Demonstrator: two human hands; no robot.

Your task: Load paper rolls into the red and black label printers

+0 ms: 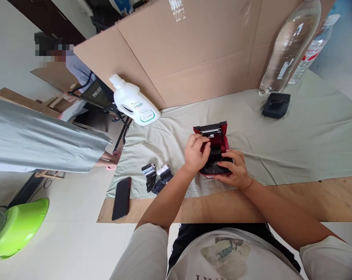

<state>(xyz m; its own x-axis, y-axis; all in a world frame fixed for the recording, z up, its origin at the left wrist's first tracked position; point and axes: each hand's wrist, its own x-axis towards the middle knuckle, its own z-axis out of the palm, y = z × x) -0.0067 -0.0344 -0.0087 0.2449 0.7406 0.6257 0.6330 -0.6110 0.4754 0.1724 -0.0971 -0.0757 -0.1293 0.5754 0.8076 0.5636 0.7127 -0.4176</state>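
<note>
A small red-and-black label printer point(211, 168) rests on the cloth before me with its lid point(210, 128) raised, so its dark inside shows. My left hand point(197, 152) reaches into the left side of the opening, fingers curled and pinched together; whatever lies between the tips is hidden. Around the right front of the body, my right hand point(235, 170) grips the printer, with the thumb along its front and the fingers over its edge. Left of my left forearm lie two small rolls of dark ribbon point(150, 175) with loose ends, one beside the other.
A black phone point(121, 198) lies at the table's left front corner. A white jug point(137, 103) leans by the cardboard wall point(205, 50). At the back right are a large clear bottle point(289, 50), a smaller bottle point(312, 54) and a black box-shaped object point(276, 105). Another person sits behind, left.
</note>
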